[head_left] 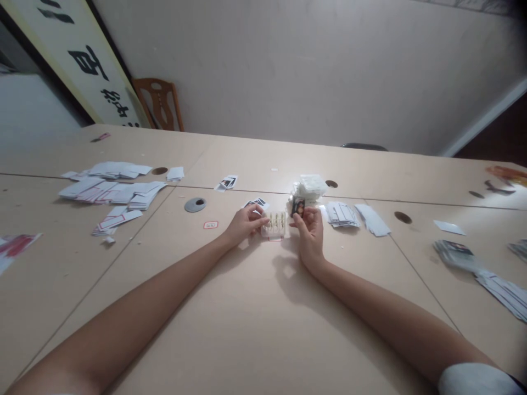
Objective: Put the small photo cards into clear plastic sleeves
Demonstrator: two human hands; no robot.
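My left hand [246,224] is closed on the left edge of a small clear plastic case [275,224], which has several gold-coloured pieces in a row inside. Between the thumb and fingers of my right hand [309,233] is a small dark picture card [298,207], upright just right of the case. Behind the card lies a heap of clear plastic cases [312,186]. Several picture cards [258,204] show behind my left hand. Part of a red-edged label [275,238] peeks out at the case's front edge.
White paper slips [111,191] lie in piles at left, with more card stacks [343,214] right of my right hand. Packed cases [454,255] and papers [504,293] lie far right. Scissors [101,137] rest at the far left, and a grey cable cover [195,204] sits nearer.
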